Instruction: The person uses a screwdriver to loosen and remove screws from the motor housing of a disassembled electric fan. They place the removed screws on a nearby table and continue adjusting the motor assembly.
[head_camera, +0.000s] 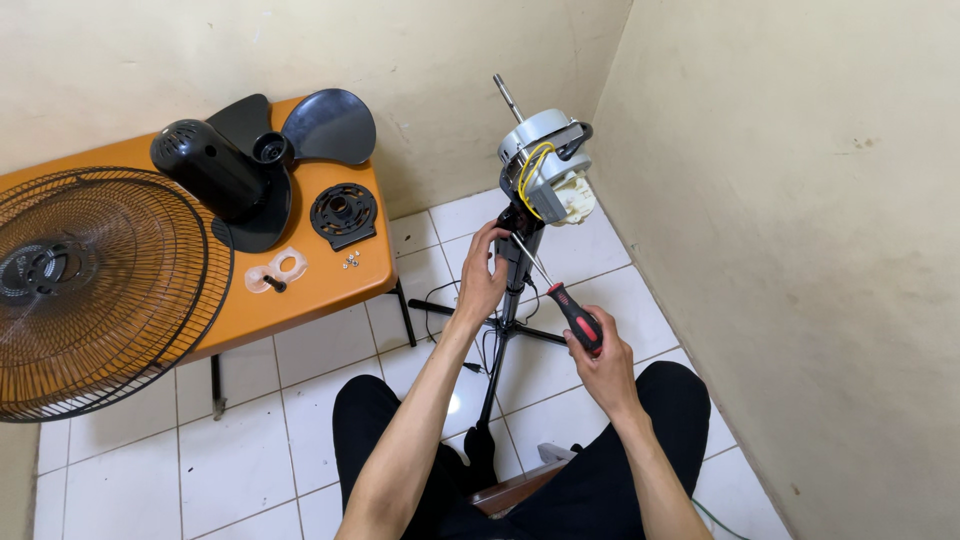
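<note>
Where cream walls corner, white floor tiles, seemingly glossy, spread.

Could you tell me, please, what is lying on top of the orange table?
On the orange table lie a black wire fan grille, black fan blades, a black motor cover, a round black plastic ring and small screws. The tabletop beneath the grille is largely hidden.

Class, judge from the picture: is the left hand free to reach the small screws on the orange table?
Probably not at once. The left hand grips the fan stand, so it must let go first. The screws lie uncovered near the table edge, nothing blocking them.
</note>
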